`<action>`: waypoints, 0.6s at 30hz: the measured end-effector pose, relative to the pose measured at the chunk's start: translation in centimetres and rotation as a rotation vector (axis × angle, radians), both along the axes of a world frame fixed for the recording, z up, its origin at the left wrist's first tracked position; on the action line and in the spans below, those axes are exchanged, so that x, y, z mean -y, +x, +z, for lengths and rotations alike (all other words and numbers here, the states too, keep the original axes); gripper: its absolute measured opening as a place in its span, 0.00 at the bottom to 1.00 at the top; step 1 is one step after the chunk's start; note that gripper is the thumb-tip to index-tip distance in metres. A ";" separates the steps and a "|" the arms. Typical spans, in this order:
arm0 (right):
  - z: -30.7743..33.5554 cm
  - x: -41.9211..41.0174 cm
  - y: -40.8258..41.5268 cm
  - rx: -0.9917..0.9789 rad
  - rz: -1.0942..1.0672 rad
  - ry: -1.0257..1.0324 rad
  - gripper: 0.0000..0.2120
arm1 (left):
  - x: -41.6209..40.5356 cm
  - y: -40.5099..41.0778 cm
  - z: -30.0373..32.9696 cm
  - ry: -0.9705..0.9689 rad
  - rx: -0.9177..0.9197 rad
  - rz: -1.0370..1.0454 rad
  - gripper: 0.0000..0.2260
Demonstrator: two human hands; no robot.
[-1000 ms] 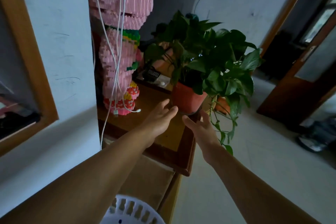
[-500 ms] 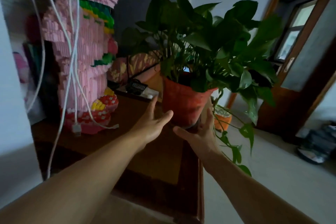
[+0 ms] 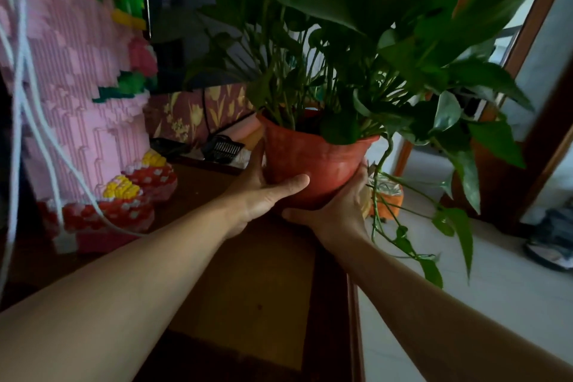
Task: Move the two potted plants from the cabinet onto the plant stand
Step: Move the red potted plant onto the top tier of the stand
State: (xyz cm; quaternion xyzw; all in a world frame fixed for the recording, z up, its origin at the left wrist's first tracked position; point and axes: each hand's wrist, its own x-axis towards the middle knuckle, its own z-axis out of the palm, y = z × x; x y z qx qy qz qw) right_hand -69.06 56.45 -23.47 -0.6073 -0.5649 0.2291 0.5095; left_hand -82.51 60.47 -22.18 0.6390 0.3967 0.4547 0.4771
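Your view is filled on the left by a tall pink figure built of small bricks (image 3: 77, 77), with green and yellow bands near its top and red, white-dotted feet resting on the dark brown wooden cabinet top (image 3: 248, 295). White cords (image 3: 23, 77) hang down in front of that figure, and one ends in a white plug lying by its feet.

The leafy green plant in a red-orange plastic pot (image 3: 313, 161) stands at the cabinet's right edge, toward the far end; you cannot tell whether its base is resting on the wood or just clear of it. Its broad leaves rise past the top of the view, and thin trailing stems droop over the right side toward the pale floor (image 3: 465, 304).

Your left hand (image 3: 260, 189) is wrapped around the pot's left side, thumb laid across the front wall and fingers hidden behind. Your right hand (image 3: 335, 211) cups the lower right side from beneath, thumb under the base edge and fingers curling up the far wall. Both palms press against the pot.

Just beyond the pot, lower on the floor side, a small orange pot (image 3: 389, 198) shows between the trailing stems. Behind the plant, a small black ribbed object (image 3: 223, 149) lies on the cabinet.
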 end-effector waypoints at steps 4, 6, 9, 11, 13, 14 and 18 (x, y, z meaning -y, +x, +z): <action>0.0 -0.3 0.2 -0.002 -0.013 0.048 0.65 | -0.5 0.1 0.0 0.006 0.010 -0.001 0.47; -0.2 -0.4 0.3 0.004 -0.014 0.070 0.65 | -0.7 0.1 -0.2 0.004 0.019 0.010 0.47; -0.4 -0.4 0.3 0.012 -0.011 0.085 0.65 | -0.7 0.2 -0.2 0.010 0.037 0.019 0.47; -0.4 -0.4 0.3 0.020 -0.004 0.089 0.65 | -0.5 0.3 -0.1 0.007 0.061 0.026 0.47; -0.3 -0.1 0.4 0.031 -0.002 0.109 0.64 | -0.2 0.5 -0.1 -0.001 0.073 0.043 0.45; -0.1 0.1 0.3 0.031 0.007 0.121 0.64 | -0.1 0.5 -0.1 -0.001 0.071 0.054 0.45; 0.3 1.0 0.2 0.003 0.060 0.130 0.63 | 1.1 0.5 0.2 0.010 0.059 0.082 0.46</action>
